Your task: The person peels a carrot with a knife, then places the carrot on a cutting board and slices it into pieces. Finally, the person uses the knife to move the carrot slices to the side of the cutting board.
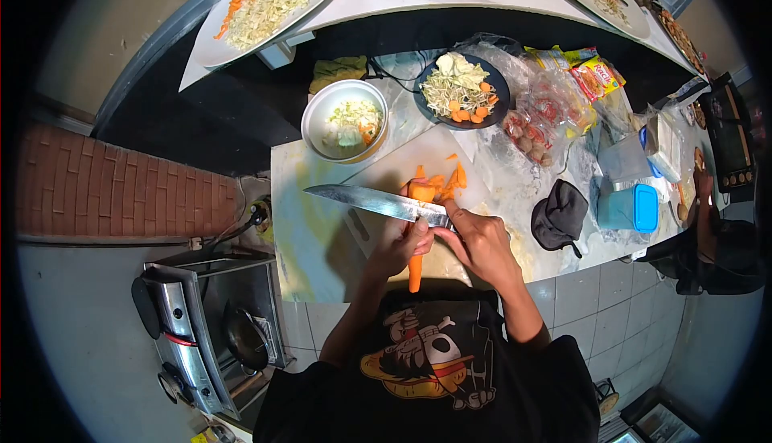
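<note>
My left hand (397,248) is closed around a carrot (415,272), whose thin end points toward my body. The thick end rises above the cutting board. In my right hand (482,244) is the handle of a large kitchen knife (358,197); its blade crosses over the carrot and points left. My fingers partly hide the handle and the middle of the carrot. Cut carrot pieces (456,179) lie on the white cutting board (390,162) just beyond the blade.
A bowl of chopped vegetables (344,89) stands beyond the board, beside a dark plate (501,81) with sprouts and carrot slices. To the right are bagged food (539,125), a black cap (560,216) and a blue-lidded container (644,207). Another person's arm (705,210) shows far right.
</note>
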### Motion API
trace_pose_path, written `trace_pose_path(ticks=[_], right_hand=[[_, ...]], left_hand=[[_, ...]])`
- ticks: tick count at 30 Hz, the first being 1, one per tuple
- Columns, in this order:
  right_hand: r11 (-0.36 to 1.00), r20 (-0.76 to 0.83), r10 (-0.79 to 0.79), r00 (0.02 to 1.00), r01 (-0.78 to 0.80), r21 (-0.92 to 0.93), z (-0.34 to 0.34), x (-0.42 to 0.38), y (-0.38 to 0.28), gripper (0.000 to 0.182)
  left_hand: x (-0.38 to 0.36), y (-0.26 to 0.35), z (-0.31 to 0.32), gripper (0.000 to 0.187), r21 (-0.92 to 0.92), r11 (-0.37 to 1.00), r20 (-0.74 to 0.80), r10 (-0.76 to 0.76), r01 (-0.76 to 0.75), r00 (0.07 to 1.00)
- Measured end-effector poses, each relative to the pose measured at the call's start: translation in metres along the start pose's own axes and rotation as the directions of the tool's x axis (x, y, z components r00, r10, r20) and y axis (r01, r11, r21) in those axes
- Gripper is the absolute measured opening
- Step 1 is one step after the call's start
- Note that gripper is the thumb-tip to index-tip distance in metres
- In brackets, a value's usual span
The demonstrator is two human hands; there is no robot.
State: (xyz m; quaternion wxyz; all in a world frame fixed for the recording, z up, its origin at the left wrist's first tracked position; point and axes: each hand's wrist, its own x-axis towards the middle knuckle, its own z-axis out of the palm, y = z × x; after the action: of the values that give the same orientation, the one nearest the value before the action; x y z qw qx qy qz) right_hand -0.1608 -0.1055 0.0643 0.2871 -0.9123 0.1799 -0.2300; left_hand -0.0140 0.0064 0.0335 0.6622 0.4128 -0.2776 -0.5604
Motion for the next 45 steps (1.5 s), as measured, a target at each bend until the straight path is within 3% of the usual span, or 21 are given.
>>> trace_pose_path(ticks=[3,10,30,33,39,42,45], right_hand=[[1.000,-0.009,-0.007,1.000,0.007,0.012,0.000,-0.001,0.000,0.046],[1.000,-0.016,-0.022,1.000,0.022,-0.007,-0.001,-0.002,0.001,0.046],[0.999,-0.082,-0.031,0.996,0.028,-0.036,0.004,0.004,0.000,0.046],[0.999,-0.088,-0.035,0.996,0.032,-0.036,0.004,0.004,0.001,0.046],[1.000,-0.076,-0.016,0.997,0.014,-0.023,0.004,0.003,0.003,0.046],[1.000,-0.074,0.006,0.997,-0.005,0.010,0.003,0.002,0.004,0.045],[0.996,-0.070,0.036,0.997,-0.030,0.080,0.000,0.001,0.005,0.043]], left_hand=[[0.002,-0.003,0.003,0.064,-0.021,0.997,-0.003,0.077,-0.077,0.997],[0.002,-0.003,0.002,0.065,0.010,0.998,-0.010,0.055,-0.055,0.998],[0.002,-0.003,0.001,0.045,0.075,0.997,-0.077,-0.004,0.009,0.997],[0.004,-0.007,0.002,0.058,0.126,0.992,-0.105,0.022,-0.008,0.994],[0.001,-0.022,-0.006,0.054,0.116,0.993,-0.142,-0.016,0.033,0.990],[0.003,-0.018,-0.009,0.040,0.068,0.997,-0.048,-0.021,0.024,0.999],[0.003,-0.017,-0.009,0.040,0.065,0.998,-0.044,-0.025,0.028,0.999]])
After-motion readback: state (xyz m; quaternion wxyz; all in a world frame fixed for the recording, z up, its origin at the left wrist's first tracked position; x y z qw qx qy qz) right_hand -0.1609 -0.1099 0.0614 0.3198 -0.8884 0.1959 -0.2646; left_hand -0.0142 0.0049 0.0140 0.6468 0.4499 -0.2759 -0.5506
